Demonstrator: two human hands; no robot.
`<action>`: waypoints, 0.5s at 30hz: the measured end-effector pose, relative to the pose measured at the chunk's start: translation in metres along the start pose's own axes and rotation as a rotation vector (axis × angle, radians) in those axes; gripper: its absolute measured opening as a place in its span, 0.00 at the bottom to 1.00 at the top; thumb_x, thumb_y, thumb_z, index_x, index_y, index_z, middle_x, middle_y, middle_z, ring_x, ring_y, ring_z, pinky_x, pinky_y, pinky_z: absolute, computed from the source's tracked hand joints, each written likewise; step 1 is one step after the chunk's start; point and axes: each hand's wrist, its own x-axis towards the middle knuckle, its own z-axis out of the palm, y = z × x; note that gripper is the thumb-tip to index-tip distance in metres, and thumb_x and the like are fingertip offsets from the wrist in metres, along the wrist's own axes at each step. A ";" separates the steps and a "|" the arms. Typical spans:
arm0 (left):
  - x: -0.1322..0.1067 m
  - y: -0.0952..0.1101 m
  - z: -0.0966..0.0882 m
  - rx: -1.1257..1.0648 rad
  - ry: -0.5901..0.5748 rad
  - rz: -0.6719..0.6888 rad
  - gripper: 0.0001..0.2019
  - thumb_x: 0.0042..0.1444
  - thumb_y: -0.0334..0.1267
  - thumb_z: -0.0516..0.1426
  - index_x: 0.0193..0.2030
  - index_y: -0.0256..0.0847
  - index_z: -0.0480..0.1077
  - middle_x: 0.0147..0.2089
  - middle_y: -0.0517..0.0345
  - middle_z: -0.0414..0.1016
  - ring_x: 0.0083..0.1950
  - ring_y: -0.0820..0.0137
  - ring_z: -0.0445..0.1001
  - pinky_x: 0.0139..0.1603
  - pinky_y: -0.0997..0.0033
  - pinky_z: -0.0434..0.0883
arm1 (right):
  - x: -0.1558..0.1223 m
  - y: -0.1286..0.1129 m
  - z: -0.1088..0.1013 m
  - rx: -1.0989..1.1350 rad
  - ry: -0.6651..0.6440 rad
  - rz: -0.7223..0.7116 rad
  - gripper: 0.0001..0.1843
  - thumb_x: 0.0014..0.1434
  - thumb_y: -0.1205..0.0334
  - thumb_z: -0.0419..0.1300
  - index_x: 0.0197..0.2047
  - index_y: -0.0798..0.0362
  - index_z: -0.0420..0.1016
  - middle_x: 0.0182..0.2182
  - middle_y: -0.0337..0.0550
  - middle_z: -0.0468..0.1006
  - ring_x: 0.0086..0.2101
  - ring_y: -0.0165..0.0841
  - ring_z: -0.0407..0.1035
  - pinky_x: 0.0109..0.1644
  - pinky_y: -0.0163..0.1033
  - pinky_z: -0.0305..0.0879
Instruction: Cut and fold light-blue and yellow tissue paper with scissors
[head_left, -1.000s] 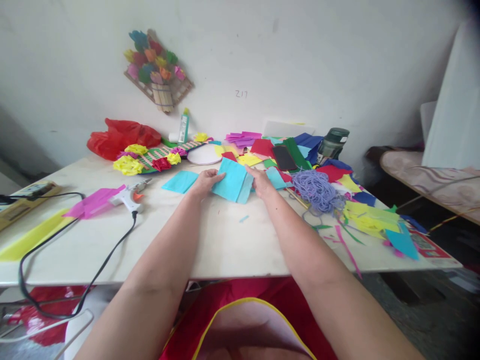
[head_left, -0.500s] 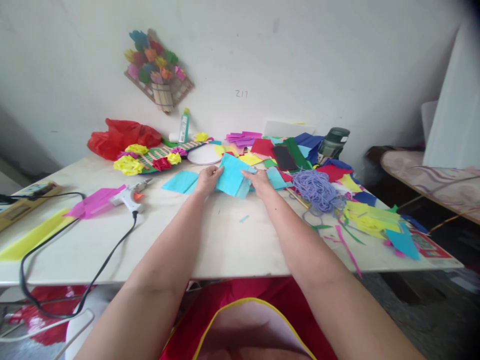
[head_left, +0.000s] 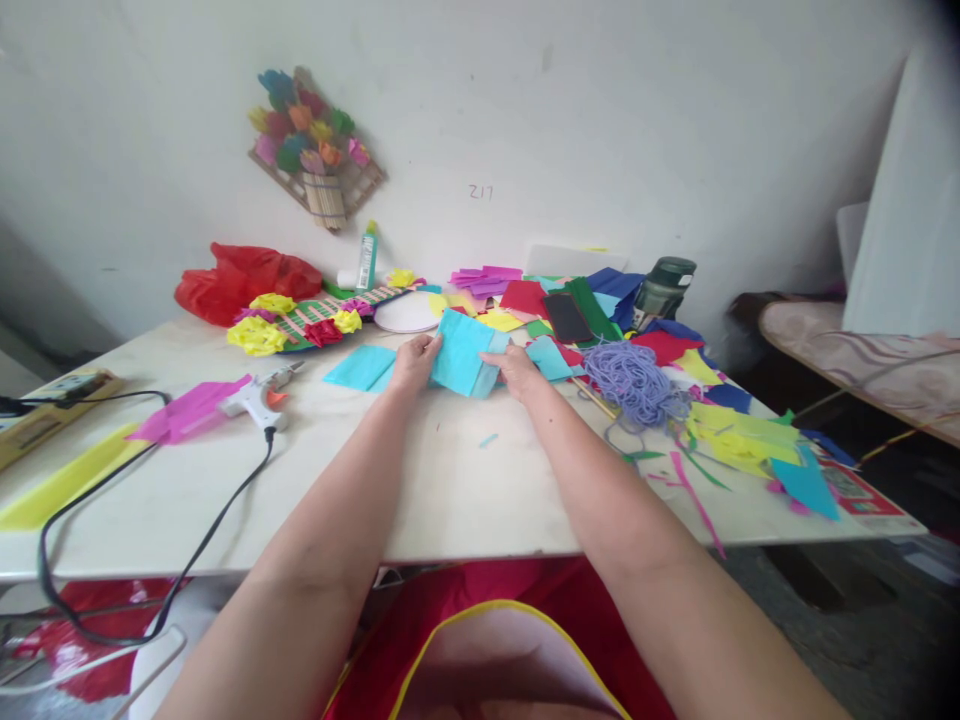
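Between my two hands, a little above the table, is a folded sheet of turquoise crepe paper (head_left: 460, 352). My left hand (head_left: 417, 362) pinches its left edge, thumb on top. The right edge, where a paler layer shows, is between the thumb and fingers of my right hand (head_left: 514, 368). Another turquoise piece (head_left: 361, 368) lies flat on the table just left of my left hand. Beyond my right hand lies a lighter blue piece (head_left: 550, 357). A tiny turquoise scrap (head_left: 488, 440) rests on the tabletop nearer to me.
A white glue gun (head_left: 255, 402) with a black cord lies left, by pink paper (head_left: 196, 408). Purple yarn (head_left: 634, 380), a dark phone (head_left: 568, 318), coloured paper and a dark bottle (head_left: 666, 288) crowd the right. A guitar-shaped piece with paper flowers (head_left: 315, 318) lies back left.
The folded turquoise paper has shifted very slightly and lies a bit flatter, with more of the paler layer showing at its right edge. Both hands keep their hold.
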 end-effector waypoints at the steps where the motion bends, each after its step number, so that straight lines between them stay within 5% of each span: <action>1: -0.001 0.000 0.000 0.014 -0.010 -0.004 0.18 0.54 0.50 0.52 0.21 0.40 0.59 0.16 0.67 0.51 0.18 0.78 0.52 0.20 0.77 0.50 | 0.000 0.000 0.000 -0.017 0.006 -0.002 0.21 0.41 0.59 0.67 0.41 0.55 0.72 0.27 0.41 0.80 0.30 0.34 0.74 0.36 0.40 0.71; 10: 0.001 -0.001 0.001 0.013 0.019 0.004 0.17 0.53 0.47 0.54 0.19 0.39 0.59 0.17 0.66 0.50 0.19 0.78 0.51 0.19 0.77 0.50 | -0.001 -0.002 0.002 -0.059 0.046 -0.025 0.16 0.41 0.61 0.68 0.35 0.56 0.74 0.26 0.41 0.80 0.31 0.34 0.74 0.36 0.38 0.71; 15: -0.002 0.001 -0.003 -0.249 -0.086 -0.088 0.18 0.48 0.52 0.58 0.24 0.38 0.65 0.17 0.66 0.58 0.19 0.78 0.58 0.19 0.77 0.55 | 0.001 0.001 0.001 -0.039 0.082 -0.006 0.17 0.41 0.61 0.68 0.37 0.56 0.74 0.25 0.42 0.80 0.27 0.34 0.74 0.29 0.36 0.70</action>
